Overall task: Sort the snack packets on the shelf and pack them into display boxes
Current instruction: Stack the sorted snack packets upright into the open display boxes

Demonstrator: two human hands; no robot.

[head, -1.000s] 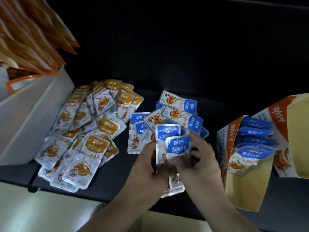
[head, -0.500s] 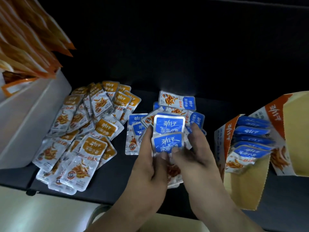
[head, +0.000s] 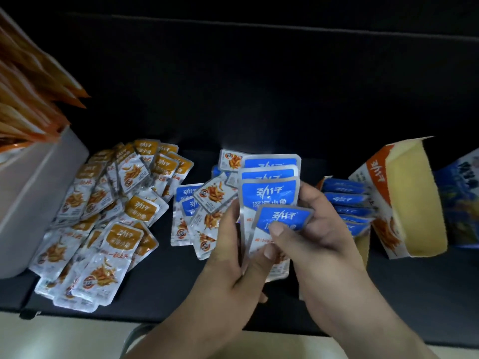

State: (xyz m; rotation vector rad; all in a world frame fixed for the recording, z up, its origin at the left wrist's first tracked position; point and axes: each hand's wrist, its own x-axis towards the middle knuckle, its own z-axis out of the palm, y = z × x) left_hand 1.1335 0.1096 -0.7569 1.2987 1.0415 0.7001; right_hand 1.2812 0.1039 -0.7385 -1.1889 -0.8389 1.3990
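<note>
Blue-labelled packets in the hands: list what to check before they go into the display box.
1. Left hand and right hand grip the fan of blue-labelled foil snack packets: ok.
2. Visible labels in fan all blue: ok.
3. Fan squared up: not ok, front packet tilted.
4. Open cardboard display box holds only blue packets: ok.
5. Room left in box: cannot tell, right hand hides it.
6. Orange-labelled foil packets lie apart, leftward: ok.

Dark shelf (head: 166, 288), pale floor (head: 64, 338)
</note>
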